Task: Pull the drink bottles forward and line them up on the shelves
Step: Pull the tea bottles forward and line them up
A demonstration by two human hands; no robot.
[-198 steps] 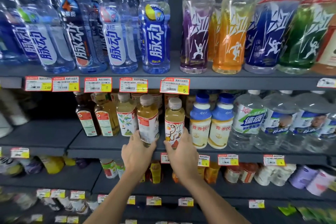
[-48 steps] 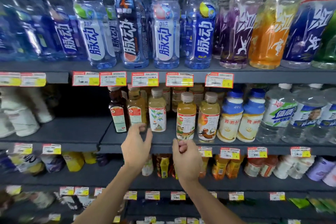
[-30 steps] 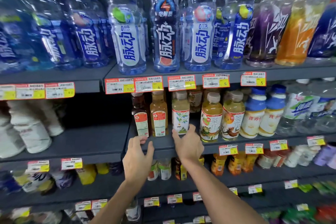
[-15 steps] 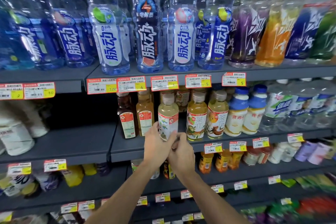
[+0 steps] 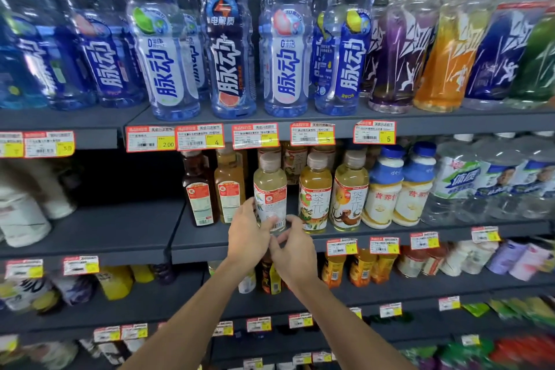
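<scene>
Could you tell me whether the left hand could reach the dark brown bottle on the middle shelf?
Probably yes, once the left hand releases the pale bottle: the dark brown bottle stands near the shelf front with nothing before it.

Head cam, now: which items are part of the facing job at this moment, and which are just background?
In play: left hand and right hand gripping the pale tea bottle; its row neighbours, the amber bottles and orange-label tea bottles; middle shelf.
Background: blue-capped bottles above, price tags, white-and-yellow bottles, lower-shelf stock.
</scene>
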